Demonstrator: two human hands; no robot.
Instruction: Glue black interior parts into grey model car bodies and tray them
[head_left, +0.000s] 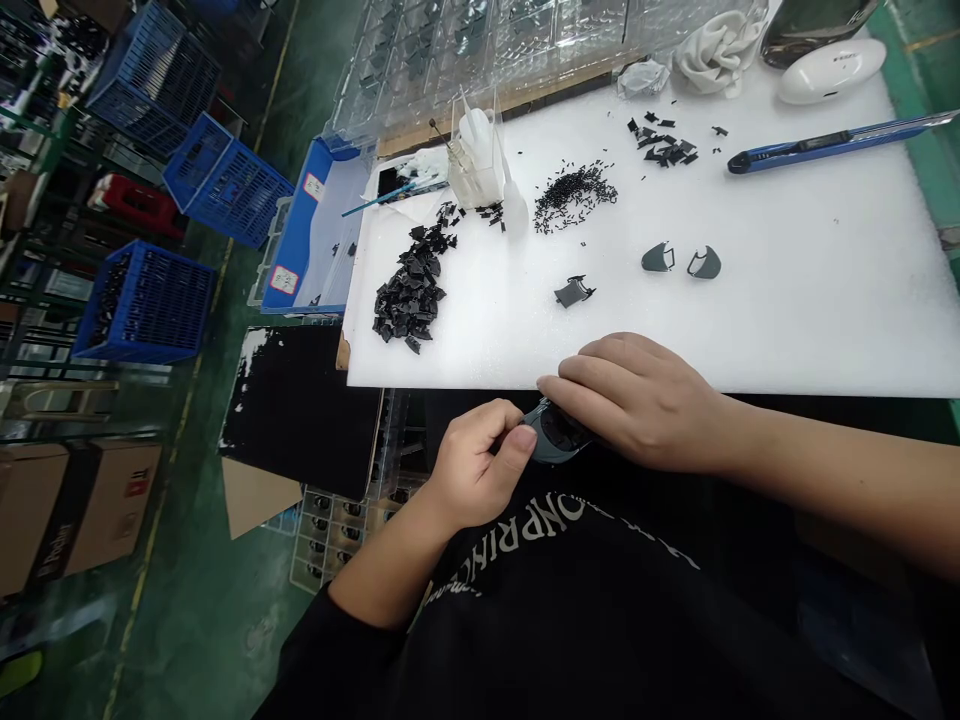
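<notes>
Just off the table's front edge, my left hand (pixel 480 460) pinches a dark grey plastic housing (pixel 553 432) between thumb and curled fingers. My right hand (pixel 637 400) lies over the housing's other end, its fingers wrapped round it and hiding that part. Beyond my hands, a small grey bracket (pixel 574 291) rests on the white foam surface (pixel 810 320). Two curved grey side pieces, a left one (pixel 658 258) and a right one (pixel 704 263), lie farther right. A pile of black plastic clips (pixel 411 290) is at the left, and tiny black pins (pixel 574 195) are heaped near the middle.
A clear holder with a white bottle (pixel 477 150) stands at the back left beside a blue stick (pixel 379 198). A blue utility knife (pixel 832 145), a white oval case (pixel 831 72) and a crumpled cloth (pixel 720 50) lie back right. A blue bin (pixel 300 240) adjoins the left edge.
</notes>
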